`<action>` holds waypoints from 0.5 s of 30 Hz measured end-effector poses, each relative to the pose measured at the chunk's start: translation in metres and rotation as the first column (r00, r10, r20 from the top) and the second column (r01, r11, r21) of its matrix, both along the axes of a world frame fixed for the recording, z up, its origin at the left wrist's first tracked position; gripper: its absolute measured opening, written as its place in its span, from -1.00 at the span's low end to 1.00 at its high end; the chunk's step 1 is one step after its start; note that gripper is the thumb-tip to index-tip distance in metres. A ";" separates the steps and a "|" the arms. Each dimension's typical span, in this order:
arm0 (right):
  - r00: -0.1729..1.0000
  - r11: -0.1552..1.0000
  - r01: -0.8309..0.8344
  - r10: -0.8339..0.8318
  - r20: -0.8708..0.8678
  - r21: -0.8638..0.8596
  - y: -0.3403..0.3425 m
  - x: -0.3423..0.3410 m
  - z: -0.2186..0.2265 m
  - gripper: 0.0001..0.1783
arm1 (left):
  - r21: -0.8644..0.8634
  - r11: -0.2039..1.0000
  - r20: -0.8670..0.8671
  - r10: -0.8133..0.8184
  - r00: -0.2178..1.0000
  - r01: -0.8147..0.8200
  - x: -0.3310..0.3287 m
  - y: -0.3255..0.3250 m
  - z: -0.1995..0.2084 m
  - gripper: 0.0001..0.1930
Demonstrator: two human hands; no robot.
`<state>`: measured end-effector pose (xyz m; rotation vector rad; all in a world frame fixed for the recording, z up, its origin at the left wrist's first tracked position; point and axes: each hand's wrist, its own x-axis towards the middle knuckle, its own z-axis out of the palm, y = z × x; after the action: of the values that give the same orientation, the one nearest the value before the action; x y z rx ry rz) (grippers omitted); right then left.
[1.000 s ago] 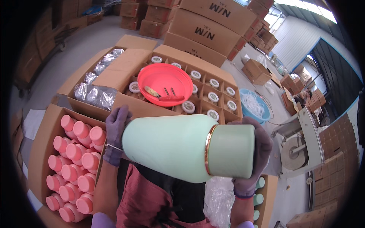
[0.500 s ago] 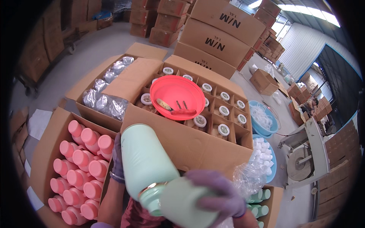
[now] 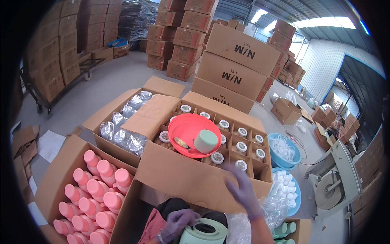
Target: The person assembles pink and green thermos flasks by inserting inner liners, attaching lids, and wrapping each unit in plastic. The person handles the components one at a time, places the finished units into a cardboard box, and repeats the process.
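Mint-green bottle, gripped by left hand; right hand fingers spread, empty. One-handed, it might tip.

Both hands wear thin purple gloves. The left hand sits at about 6 o'clock, low in the view, its fingers curled and pressed against the rim of something held near the body, wrist bent inward. The right hand is raised toward 5 o'clock, blurred, palm down, fingers spread and empty, its bare forearm running down to the lower edge
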<state>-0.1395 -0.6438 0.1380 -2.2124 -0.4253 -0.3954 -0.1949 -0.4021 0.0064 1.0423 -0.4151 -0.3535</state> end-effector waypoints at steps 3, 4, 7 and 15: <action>0.922 0.942 -0.255 0.305 -0.240 0.218 -0.006 -0.121 -0.037 -0.50 | 0.129 0.991 -0.004 0.040 0.999 -0.039 -0.024 -0.009 0.018 -0.72; 0.928 0.942 -0.334 0.326 -0.180 -0.020 0.007 -0.140 -0.045 -0.51 | 0.068 0.998 -0.087 0.010 0.996 -0.004 -0.030 -0.022 0.022 -0.72; 0.950 0.989 0.104 -0.067 0.305 -0.107 0.053 -0.161 -0.018 -0.54 | -0.058 0.953 -0.003 -0.297 0.955 0.297 -0.010 -0.032 0.031 -0.60; 0.973 0.903 0.181 -0.107 -0.203 0.390 -0.015 -0.194 -0.074 -0.71 | 0.083 0.952 0.182 -0.304 0.935 0.294 -0.005 -0.017 0.022 -0.65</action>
<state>-0.3331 -0.6585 0.0642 -1.8534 -0.0694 -0.3271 -0.2001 -0.4187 0.0282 1.0715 -0.7467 -0.5405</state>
